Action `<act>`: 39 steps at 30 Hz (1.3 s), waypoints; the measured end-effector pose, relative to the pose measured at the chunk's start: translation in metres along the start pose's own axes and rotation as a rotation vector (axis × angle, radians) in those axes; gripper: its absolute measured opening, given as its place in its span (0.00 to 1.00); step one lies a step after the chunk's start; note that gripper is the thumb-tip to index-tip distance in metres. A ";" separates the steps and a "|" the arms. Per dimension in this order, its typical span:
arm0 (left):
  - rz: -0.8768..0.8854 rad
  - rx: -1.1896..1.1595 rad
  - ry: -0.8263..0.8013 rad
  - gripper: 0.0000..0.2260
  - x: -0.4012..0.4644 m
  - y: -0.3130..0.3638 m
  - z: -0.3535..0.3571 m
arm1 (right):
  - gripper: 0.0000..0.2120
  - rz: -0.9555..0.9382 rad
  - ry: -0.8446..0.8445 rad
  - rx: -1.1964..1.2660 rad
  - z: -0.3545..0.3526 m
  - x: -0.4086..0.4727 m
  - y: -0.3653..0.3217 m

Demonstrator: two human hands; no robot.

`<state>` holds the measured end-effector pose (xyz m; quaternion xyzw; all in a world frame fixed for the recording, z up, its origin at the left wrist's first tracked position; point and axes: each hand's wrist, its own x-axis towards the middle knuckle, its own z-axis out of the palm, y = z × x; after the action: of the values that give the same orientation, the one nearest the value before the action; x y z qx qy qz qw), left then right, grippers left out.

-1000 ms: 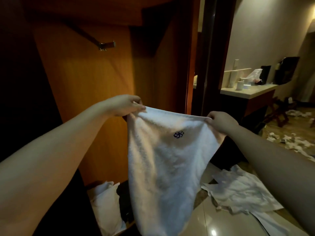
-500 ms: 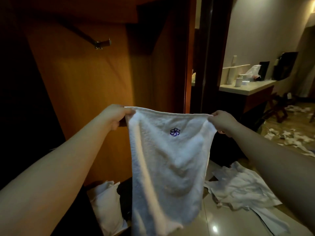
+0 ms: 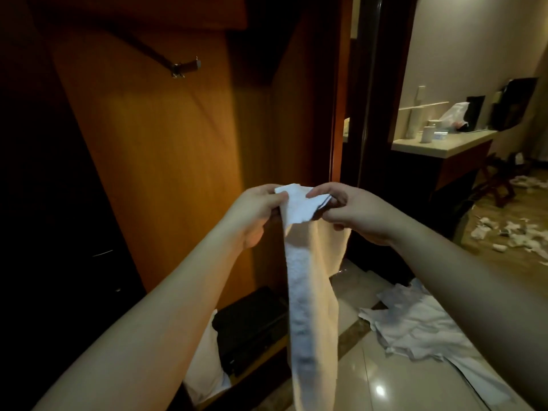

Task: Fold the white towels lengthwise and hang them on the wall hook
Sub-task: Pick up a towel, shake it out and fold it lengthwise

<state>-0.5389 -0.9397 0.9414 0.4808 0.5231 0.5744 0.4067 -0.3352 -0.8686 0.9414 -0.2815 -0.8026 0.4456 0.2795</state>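
Observation:
A white towel (image 3: 311, 292) hangs in front of me as a narrow doubled strip, its top corners pinched together. My left hand (image 3: 255, 212) grips the top edge from the left. My right hand (image 3: 353, 212) grips the same top edge from the right, the two hands almost touching. A metal wall hook (image 3: 185, 66) juts from the orange wooden panel, up and to the left of my hands, well above them. More white cloth (image 3: 415, 324) lies crumpled on the shiny floor at the lower right.
A white pillow (image 3: 204, 366) and a dark case (image 3: 252, 324) sit at the foot of the wooden panel. A dark door frame (image 3: 370, 99) stands right of it. Beyond, a counter (image 3: 439, 143) carries cups and a bag. Paper scraps (image 3: 510, 232) litter the far floor.
My hands have come together from wide apart, bringing the towel's two top corners to meet. The spread towel now hangs as a narrow folded strip; its flower emblem is out of sight.

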 end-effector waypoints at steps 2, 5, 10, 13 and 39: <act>0.030 0.014 -0.059 0.09 -0.006 0.001 0.004 | 0.11 -0.079 0.135 -0.236 0.010 -0.001 -0.004; 0.060 0.025 -0.098 0.09 -0.014 0.005 0.009 | 0.05 -0.157 0.313 -0.297 0.021 -0.003 -0.008; 0.092 0.089 -0.106 0.09 -0.021 0.014 0.006 | 0.12 -0.179 0.334 -0.450 0.021 -0.005 -0.019; 0.106 0.111 -0.118 0.09 -0.022 0.020 0.004 | 0.14 -0.195 0.332 -0.474 0.018 -0.005 -0.026; 0.145 0.485 -0.264 0.07 -0.032 0.055 -0.004 | 0.17 -0.204 0.228 -0.700 0.003 0.007 -0.049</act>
<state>-0.5345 -0.9781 0.9921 0.6706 0.5522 0.3925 0.3023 -0.3517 -0.8866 0.9839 -0.3264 -0.8939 0.0802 0.2966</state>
